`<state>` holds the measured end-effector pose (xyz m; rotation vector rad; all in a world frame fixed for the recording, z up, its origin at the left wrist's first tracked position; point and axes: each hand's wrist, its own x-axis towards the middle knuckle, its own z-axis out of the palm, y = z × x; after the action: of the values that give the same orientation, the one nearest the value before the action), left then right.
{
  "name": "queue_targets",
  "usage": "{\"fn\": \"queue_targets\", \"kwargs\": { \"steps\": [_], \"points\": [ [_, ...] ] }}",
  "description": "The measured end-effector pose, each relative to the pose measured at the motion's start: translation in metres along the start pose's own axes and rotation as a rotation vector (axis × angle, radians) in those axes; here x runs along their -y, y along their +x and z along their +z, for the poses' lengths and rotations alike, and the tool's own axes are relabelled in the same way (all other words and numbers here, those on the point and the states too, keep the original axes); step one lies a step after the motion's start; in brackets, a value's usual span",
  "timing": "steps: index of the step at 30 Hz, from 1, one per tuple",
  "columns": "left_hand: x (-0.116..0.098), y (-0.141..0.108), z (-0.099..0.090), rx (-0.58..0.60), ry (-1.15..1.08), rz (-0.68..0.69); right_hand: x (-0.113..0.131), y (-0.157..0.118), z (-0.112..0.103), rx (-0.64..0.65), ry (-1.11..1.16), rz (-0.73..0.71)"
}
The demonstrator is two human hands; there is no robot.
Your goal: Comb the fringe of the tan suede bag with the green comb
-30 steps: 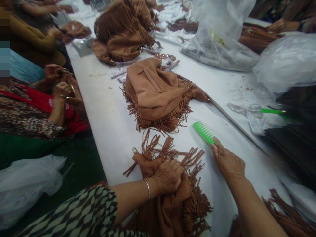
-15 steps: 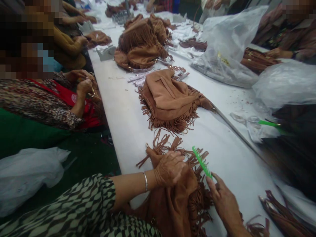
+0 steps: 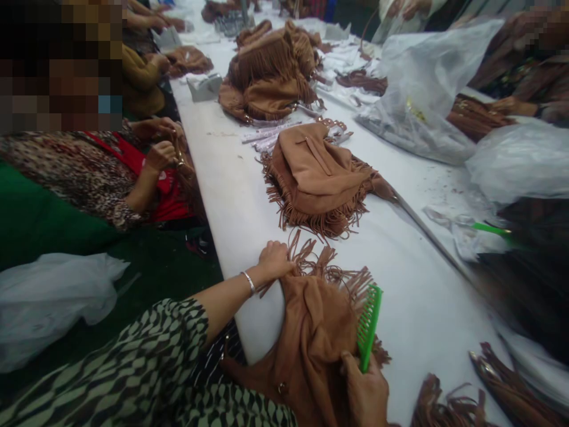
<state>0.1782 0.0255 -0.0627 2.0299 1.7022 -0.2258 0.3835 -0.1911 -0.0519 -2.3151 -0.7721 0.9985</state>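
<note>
In front of me a brown fringed bag point(image 3: 306, 332) lies on the white table, its lower part hanging toward my lap. My left hand point(image 3: 276, 260), with a silver bangle at the wrist, is closed on the bag's upper left corner, beside the fringe. A green comb point(image 3: 370, 326) stands upright in my right hand point(image 3: 367, 388), its teeth facing left against the fringe on the bag's right side. The right fingers are wrapped round the comb's lower end.
Ahead lies another fringed bag point(image 3: 315, 166), with a bag pile point(image 3: 267, 77) behind it. Clear plastic bags point(image 3: 427, 89) stand at the right. Brown straps point(image 3: 511, 379) lie near right. A co-worker's hands point(image 3: 162, 151) work at the left edge of the white table point(image 3: 208, 178).
My left hand has moved from the middle of the bag to its upper left corner. My right hand has come left and nearer to me, turning the comb upright against the fringe.
</note>
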Motion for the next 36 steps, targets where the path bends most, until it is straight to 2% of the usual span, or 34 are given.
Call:
{"fn": "queue_targets", "kwargs": {
  "steps": [5, 9, 11, 13, 15, 19, 22, 24, 25, 27, 29, 33, 36],
  "points": [
    [-0.023, 0.009, 0.003, 0.129, 0.066, 0.242, -0.015, -0.019, -0.01, 0.088, -0.106, -0.062],
    [-0.039, 0.017, 0.011, 0.205, 0.085, 0.348, -0.012, -0.008, -0.036, 0.184, -0.135, -0.138],
    [-0.042, 0.02, 0.014, 0.185, 0.07, 0.346, -0.003, 0.009, -0.053, 0.166, -0.205, -0.172],
    [-0.043, 0.022, 0.015, 0.111, 0.037, 0.32, 0.01, 0.032, -0.068, 0.107, -0.313, -0.219],
    [-0.043, 0.021, 0.014, 0.024, 0.004, 0.281, 0.026, 0.056, -0.074, 0.109, -0.423, -0.286],
    [-0.043, 0.011, 0.01, -0.148, -0.037, 0.201, 0.063, 0.09, -0.06, 0.183, -0.637, -0.447],
    [-0.036, -0.008, 0.012, -0.454, -0.171, 0.145, 0.084, 0.097, -0.043, 0.266, -0.716, -0.555],
    [-0.027, -0.026, 0.017, -0.654, -0.293, 0.111, 0.09, 0.097, -0.034, 0.397, -0.69, -0.636],
    [-0.021, -0.036, 0.02, -0.705, -0.338, 0.102, 0.091, 0.097, -0.03, 0.466, -0.67, -0.672],
    [-0.01, -0.052, 0.026, -0.73, -0.391, 0.127, 0.092, 0.097, -0.022, 0.581, -0.662, -0.715],
    [-0.003, -0.061, 0.032, -0.693, -0.402, 0.254, 0.093, 0.099, -0.015, 0.611, -0.729, -0.716],
    [-0.009, -0.055, 0.043, -0.635, -0.328, 0.627, 0.097, 0.11, 0.0, 0.529, -0.899, -0.686],
    [-0.023, -0.041, 0.054, -0.593, -0.229, 0.767, 0.095, 0.117, 0.006, 0.477, -0.974, -0.741]
  ]
}}
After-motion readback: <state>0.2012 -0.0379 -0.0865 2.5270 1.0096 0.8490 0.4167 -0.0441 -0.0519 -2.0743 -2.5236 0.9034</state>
